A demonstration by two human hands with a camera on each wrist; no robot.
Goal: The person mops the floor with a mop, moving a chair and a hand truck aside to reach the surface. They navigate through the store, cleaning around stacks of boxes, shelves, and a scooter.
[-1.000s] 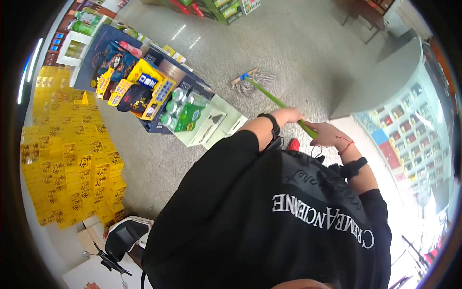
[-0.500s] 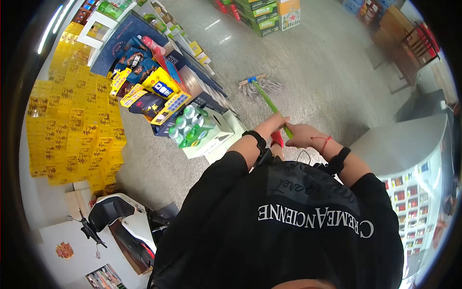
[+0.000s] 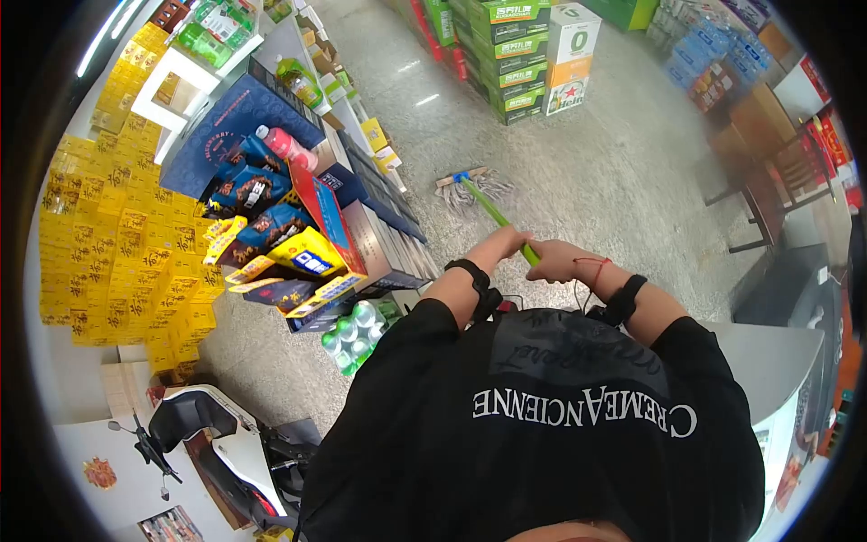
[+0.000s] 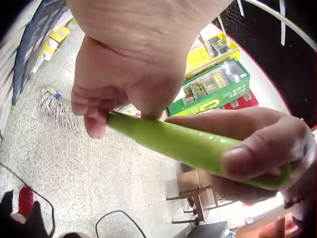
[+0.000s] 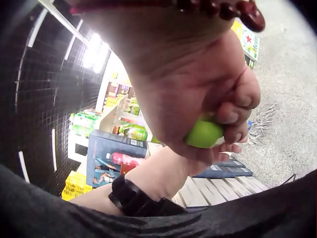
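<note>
A string mop with a green handle [image 3: 489, 208] slants away from me, its grey strands [image 3: 481, 191] spread on the floor below a blue connector. My left hand [image 3: 506, 242] grips the handle farther down, nearer the mop head. Close behind it, my right hand [image 3: 553, 260] holds the end of the handle. In the left wrist view, the right hand [image 4: 267, 144] wraps the thick green grip [image 4: 183, 144], with the left hand [image 4: 131, 79] curled round the thinner part. The rounded handle end [image 5: 204, 134] pokes out of the right fist in the right wrist view.
Left of me stands a display with snack bags [image 3: 307, 251] and a pack of green bottles [image 3: 358, 334]. Yellow boxes [image 3: 126, 262] are stacked beyond it, near a scooter [image 3: 226, 443]. Green cartons [image 3: 506, 54] stand ahead; a chair [image 3: 768, 203] and a grey counter [image 3: 768, 357] are to the right.
The head view has shifted, bringing more of the cartons and chair into sight. Both hands keep hold of the mop handle and now appear farther left in the view.
</note>
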